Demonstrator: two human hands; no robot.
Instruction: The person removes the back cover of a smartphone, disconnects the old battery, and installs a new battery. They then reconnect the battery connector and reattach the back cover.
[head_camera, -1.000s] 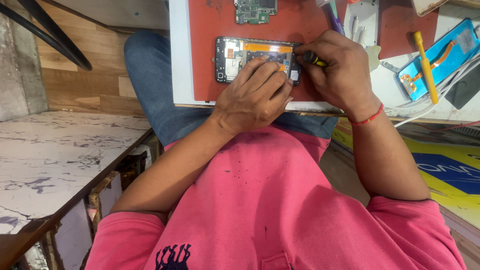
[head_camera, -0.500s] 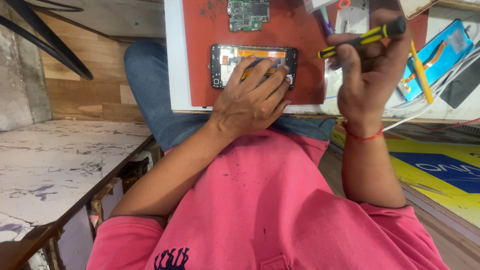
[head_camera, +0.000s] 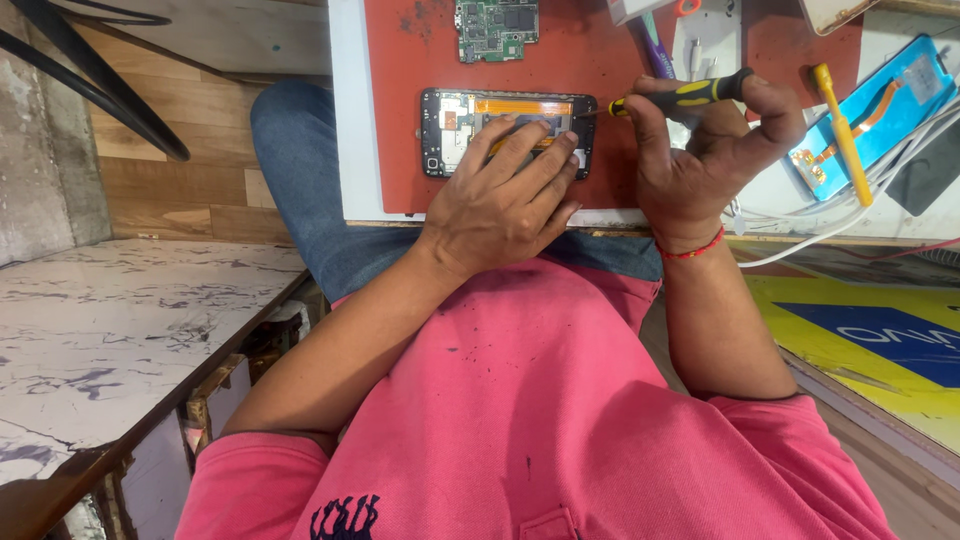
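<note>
The left hand (head_camera: 505, 200) lies flat and released on the opened black phone frame with an orange flex strip (head_camera: 507, 130), so its fingers hide the lower right part of the frame. The phone lies on the red rubber work mat (head_camera: 395, 110), near the front edge. The right hand (head_camera: 705, 150) grasps the black and yellow screwdriver (head_camera: 680, 95); its thin tip is hard to make out beside the frame corner. Half a second ago the screwdriver was raised higher and farther right. A green circuit board (head_camera: 497, 20) is cut off on top. A yellow plastic pry tool (head_camera: 843, 130) lies over a blue phone panel (head_camera: 880, 110), beside white cables (head_camera: 850, 225).
</note>
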